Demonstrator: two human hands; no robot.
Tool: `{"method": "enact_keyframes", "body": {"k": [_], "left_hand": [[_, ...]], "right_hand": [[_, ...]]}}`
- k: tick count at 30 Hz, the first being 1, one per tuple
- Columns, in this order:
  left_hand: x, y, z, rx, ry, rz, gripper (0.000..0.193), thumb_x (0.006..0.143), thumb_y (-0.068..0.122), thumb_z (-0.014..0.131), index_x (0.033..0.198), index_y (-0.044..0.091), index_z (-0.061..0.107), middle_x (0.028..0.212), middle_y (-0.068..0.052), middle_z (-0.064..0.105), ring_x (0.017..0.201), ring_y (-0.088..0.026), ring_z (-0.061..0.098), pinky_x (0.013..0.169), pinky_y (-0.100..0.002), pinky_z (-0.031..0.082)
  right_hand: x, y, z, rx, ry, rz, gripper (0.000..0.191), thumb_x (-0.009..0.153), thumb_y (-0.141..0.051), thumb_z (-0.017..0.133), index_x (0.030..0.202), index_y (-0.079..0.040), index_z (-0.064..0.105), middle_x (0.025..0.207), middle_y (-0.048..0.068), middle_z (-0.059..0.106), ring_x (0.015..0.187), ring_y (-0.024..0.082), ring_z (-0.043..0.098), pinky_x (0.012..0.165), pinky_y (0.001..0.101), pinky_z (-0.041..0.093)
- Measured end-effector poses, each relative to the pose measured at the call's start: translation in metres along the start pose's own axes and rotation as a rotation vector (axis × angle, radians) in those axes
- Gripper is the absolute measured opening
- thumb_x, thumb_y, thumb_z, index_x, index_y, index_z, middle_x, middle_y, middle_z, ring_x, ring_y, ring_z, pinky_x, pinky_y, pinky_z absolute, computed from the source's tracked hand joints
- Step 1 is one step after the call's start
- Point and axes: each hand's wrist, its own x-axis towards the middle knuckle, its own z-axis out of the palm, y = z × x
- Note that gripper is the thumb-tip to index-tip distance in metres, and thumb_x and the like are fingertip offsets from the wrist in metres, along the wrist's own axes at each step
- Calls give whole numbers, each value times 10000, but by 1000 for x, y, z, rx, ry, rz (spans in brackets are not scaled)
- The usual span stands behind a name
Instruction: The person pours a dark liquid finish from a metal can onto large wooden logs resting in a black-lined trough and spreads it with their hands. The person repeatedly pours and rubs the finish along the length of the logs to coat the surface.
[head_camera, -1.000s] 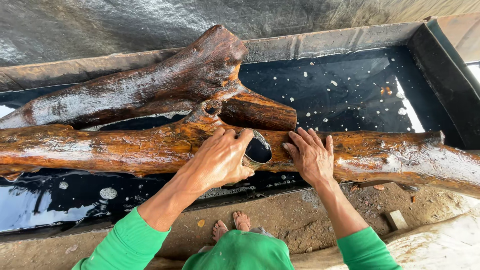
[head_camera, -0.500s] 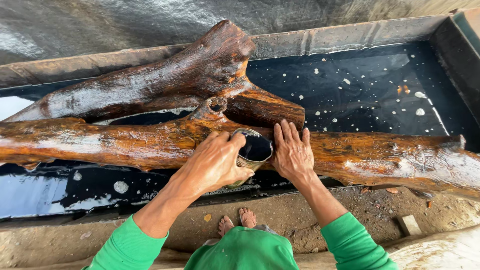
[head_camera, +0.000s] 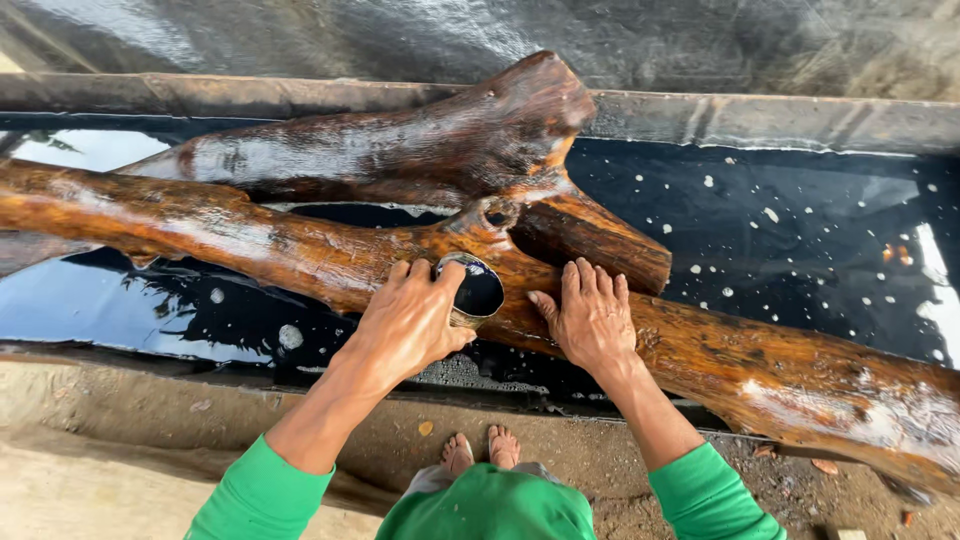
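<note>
A long wet brown log (head_camera: 250, 240) lies across a trough of black liquid (head_camera: 800, 230), with a thicker forked log (head_camera: 400, 140) behind it. My left hand (head_camera: 410, 320) is wrapped around a small round cup (head_camera: 478, 290) filled with dark liquid, held against the front log near a knot. Beside it, my right hand (head_camera: 592, 315) lies flat with fingers spread on the same log, just right of the cup. Both arms wear green sleeves.
The trough's grey far rim (head_camera: 750, 115) runs along the back, with a dark wall behind. White flecks float on the liquid. Below the near rim lies sandy ground (head_camera: 120, 470), where my bare feet (head_camera: 480, 450) stand.
The view has shifted, so the logs now slope down to the right. My hands stay on the front log, the right one slightly farther from the cup.
</note>
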Motion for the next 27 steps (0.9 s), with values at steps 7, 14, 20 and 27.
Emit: {"method": "enact_keyframes", "body": {"k": [7,14,20,27], "left_hand": [[-3,0,12,-121,130,7,1022,649,306,934,1436,-8,362,1112,-360,603,1094,-541,564,1035,-563,406],[-4,-7,28,-232,260,-40,1080,614,322,933,1410,-104,341,1168,-316,607,1095,-462,562,1001,-520,461],[-9,-13,35,-252,353,-155,1014,628,402,923,1399,-12,410,1229,-248,612,1127,-453,563,950,-523,496],[-18,-18,37,-357,256,-214,1083,665,427,922,1497,103,308,1321,-251,539,1169,-492,537,925,-587,480]], "right_hand": [[34,0,8,71,-211,4,659,1028,-577,476,1292,19,576,1317,231,623,1234,419,585,1071,564,426],[53,-20,30,-65,-236,-145,830,881,-356,624,1535,26,285,1527,241,431,1253,401,528,1039,530,412],[57,-44,32,-84,-294,-79,1007,780,-364,731,1523,67,205,1540,217,365,1312,375,451,1054,509,376],[57,-49,27,-128,-299,-88,1003,804,-347,727,1559,56,205,1523,191,420,1309,353,485,1060,488,408]]}}
